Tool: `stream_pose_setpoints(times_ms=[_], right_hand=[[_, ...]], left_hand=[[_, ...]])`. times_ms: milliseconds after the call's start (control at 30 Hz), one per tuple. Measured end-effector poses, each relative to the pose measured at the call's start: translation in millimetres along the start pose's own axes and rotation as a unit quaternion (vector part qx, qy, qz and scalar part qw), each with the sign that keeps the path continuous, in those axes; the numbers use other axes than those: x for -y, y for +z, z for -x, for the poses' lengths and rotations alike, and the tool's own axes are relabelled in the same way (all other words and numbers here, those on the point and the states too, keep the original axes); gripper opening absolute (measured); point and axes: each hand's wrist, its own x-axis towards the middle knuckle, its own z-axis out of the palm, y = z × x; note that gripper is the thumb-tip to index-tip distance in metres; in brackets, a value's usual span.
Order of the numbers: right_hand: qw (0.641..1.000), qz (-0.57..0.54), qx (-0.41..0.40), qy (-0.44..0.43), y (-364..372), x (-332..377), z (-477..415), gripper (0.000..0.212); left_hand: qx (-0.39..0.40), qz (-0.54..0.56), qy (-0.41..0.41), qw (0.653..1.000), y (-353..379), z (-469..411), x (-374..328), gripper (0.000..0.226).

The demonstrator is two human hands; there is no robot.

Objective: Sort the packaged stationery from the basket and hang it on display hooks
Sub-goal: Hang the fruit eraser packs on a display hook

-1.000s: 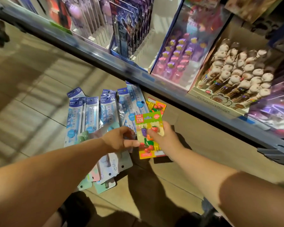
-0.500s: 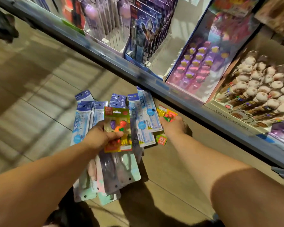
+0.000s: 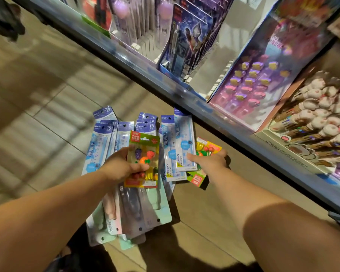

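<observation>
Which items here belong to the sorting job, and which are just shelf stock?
Job:
- fruit eraser pack in left hand
- second eraser pack under right hand
- ruler packs
- pastel carded packs

Shelf stock:
- plush-top pens
- purple display box

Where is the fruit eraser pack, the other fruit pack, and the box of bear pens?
fruit eraser pack (image 3: 142, 160), head view, on its fruit picture.
second fruit pack (image 3: 207, 149), head view, on its yellow top.
bear pen box (image 3: 294, 149), head view, on its front wall.
</observation>
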Motion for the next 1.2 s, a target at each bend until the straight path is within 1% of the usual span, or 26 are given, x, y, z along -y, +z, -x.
stream_pose_setpoints(times_ms=[67,167,233,300,367,433,533,667,800,833,867,933,967,1067,1133,1200], right_hand=[[1.000,0.024,0.010,-0.002,-2,-15,7,0.093],[0.996,0.064,0.056,-0.025,-8,-45,18,0.078],[0.991,0.087,0.088,-0.054,-12,-66,24,0.069],[0.982,0.133,0.108,-0.080,-17,-76,31,0.055],[0.975,0.170,0.094,-0.106,-25,-76,32,0.046],[0.968,0.207,0.076,-0.124,-36,-67,32,0.047],[0.935,0.309,0.064,-0.160,-56,-49,37,0.055],[0.877,0.434,0.058,-0.195,-78,-28,51,0.053],[0.821,0.519,0.048,-0.232,-98,14,71,0.054],[0.815,0.523,0.054,-0.244,-105,28,79,0.057],[0.814,0.514,0.064,-0.262,-111,43,86,0.060],[0.815,0.482,0.086,-0.310,-128,74,104,0.065],[0.811,0.471,0.092,-0.334,-138,91,116,0.066],[0.785,0.463,0.098,-0.400,-169,128,151,0.062],[0.770,0.463,0.085,-0.431,-189,145,174,0.055],[0.772,0.444,0.080,-0.448,-205,158,192,0.057]], left_hand=[[0.004,-0.005,0.001,1.000,0,2,0,0.041],[0.013,-0.013,0.000,1.000,2,6,2,0.044],[0.022,-0.007,0.000,1.000,5,8,3,0.038],[0.033,0.000,0.003,0.999,10,13,1,0.028],[0.038,0.009,0.009,0.999,15,16,-3,0.024],[0.042,0.006,0.021,0.999,21,21,-11,0.022],[0.039,0.012,0.032,0.999,30,31,-25,0.023],[0.043,0.003,0.043,0.998,40,45,-39,0.026],[0.048,0.020,0.071,0.996,50,63,-59,0.041],[0.045,0.023,0.081,0.995,53,67,-66,0.042],[0.043,0.026,0.094,0.994,57,71,-75,0.039],[0.045,0.036,0.126,0.990,66,80,-97,0.021],[0.045,0.038,0.142,0.988,71,85,-113,0.017],[0.048,0.029,0.192,0.980,74,103,-160,0.015],[0.017,0.015,0.225,0.974,70,119,-192,0.018],[-0.023,-0.010,0.270,0.963,63,133,-219,0.020]])
